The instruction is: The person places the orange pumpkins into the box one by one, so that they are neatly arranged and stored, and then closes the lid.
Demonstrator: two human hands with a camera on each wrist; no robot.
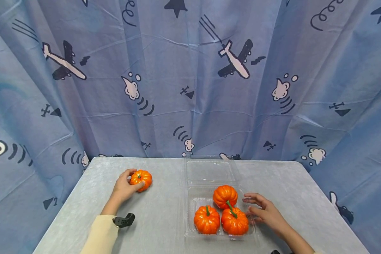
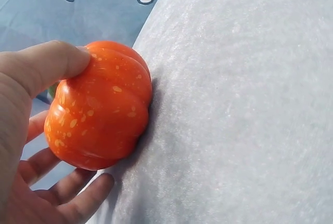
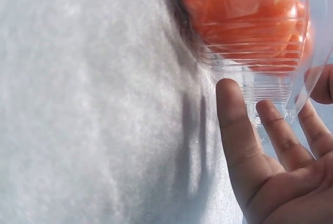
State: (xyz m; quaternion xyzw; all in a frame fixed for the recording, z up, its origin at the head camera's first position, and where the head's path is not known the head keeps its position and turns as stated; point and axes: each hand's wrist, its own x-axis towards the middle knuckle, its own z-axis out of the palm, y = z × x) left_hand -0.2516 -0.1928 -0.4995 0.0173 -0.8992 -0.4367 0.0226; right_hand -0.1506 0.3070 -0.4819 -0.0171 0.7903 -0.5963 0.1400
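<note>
My left hand (image 1: 124, 187) grips a small orange toy pumpkin (image 1: 143, 178) at the left of the table. In the left wrist view its thumb lies across the pumpkin (image 2: 104, 107), with the fingers spread round the far side. Three more orange pumpkins with green stems sit in an open clear plastic box (image 1: 190, 225): one at the back (image 1: 224, 196), one at front left (image 1: 206, 220), one at front right (image 1: 235, 222). My right hand (image 1: 268, 213) is at the box's right side, fingers extended, fingertips right at the ribbed clear wall (image 3: 250, 60).
The box's transparent lid (image 1: 211, 171) is folded back toward the table's far edge. A pale grey cloth covers the table (image 1: 158, 218). Behind it hangs a blue curtain (image 1: 165, 63) printed with planes and clouds.
</note>
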